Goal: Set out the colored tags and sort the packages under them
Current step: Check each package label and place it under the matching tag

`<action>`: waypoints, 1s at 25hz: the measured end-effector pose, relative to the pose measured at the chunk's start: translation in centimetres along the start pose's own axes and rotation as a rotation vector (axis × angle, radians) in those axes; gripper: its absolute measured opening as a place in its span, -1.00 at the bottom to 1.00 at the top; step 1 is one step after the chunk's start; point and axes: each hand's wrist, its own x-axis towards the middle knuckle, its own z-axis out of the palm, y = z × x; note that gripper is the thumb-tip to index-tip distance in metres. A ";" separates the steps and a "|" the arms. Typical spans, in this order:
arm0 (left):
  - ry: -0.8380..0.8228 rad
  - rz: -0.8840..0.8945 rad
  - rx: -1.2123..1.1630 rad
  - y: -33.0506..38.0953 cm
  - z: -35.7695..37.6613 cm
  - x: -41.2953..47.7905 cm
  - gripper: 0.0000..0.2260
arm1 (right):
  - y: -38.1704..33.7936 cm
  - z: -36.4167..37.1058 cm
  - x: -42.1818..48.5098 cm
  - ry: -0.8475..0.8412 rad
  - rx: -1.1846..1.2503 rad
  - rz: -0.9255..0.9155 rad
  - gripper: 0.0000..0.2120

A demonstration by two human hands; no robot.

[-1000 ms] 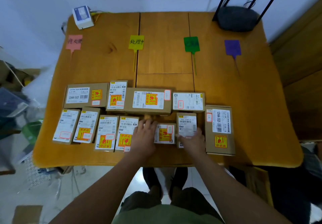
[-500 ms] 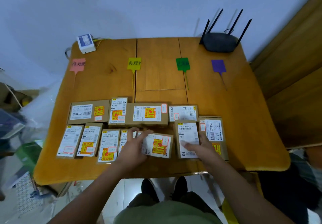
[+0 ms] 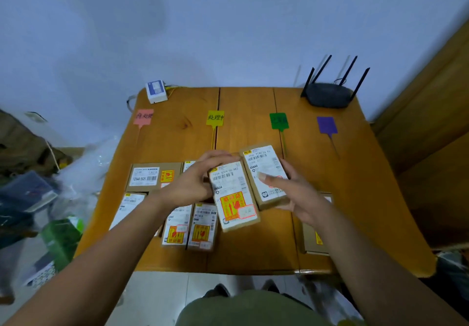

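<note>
Four tags lie in a row at the back of the wooden table (image 3: pixel 355 186): pink tag (image 3: pixel 144 117), yellow tag (image 3: pixel 215 118), green tag (image 3: pixel 278 121), purple tag (image 3: pixel 327 125). My left hand (image 3: pixel 200 181) holds up a small package with an orange sticker (image 3: pixel 234 196). My right hand (image 3: pixel 295 193) holds up a second package with a white label (image 3: pixel 266 176) beside it, both lifted above the table. Several more cardboard packages lie below, such as one at the left (image 3: pixel 153 177) and two near the front (image 3: pixel 190 226). Another package (image 3: pixel 313 242) is partly hidden by my right forearm.
A black router with antennas (image 3: pixel 328 94) stands at the back right corner. A small white box (image 3: pixel 156 91) sits at the back left corner. Bags and clutter (image 3: pixel 50 198) fill the floor to the left. A wooden door (image 3: pixel 431 148) is on the right.
Both hands have picked a package each off the table and raised them side by side. The view has tilted up, showing more wall.
</note>
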 end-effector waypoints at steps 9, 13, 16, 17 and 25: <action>0.780 -0.307 -0.804 -1.8 4.7 1.4 -0.60 | 1.0 3.3 0.5 0.092 0.195 -0.075 -0.40; 0.698 -0.347 -0.872 -1.5 4.3 1.7 -0.73 | -0.6 3.8 0.8 0.105 0.210 -0.115 -0.22; 0.563 -0.248 -0.883 -1.0 3.0 1.8 -0.61 | -1.9 3.4 1.1 0.070 0.326 -0.170 -0.45; 0.579 -0.224 -0.876 -0.9 2.4 2.0 -0.55 | -2.3 3.1 1.3 0.049 0.363 -0.188 -0.46; 0.612 -0.134 -0.895 -0.3 -0.2 2.6 -0.56 | -4.2 2.2 1.8 -0.063 0.414 -0.268 -0.33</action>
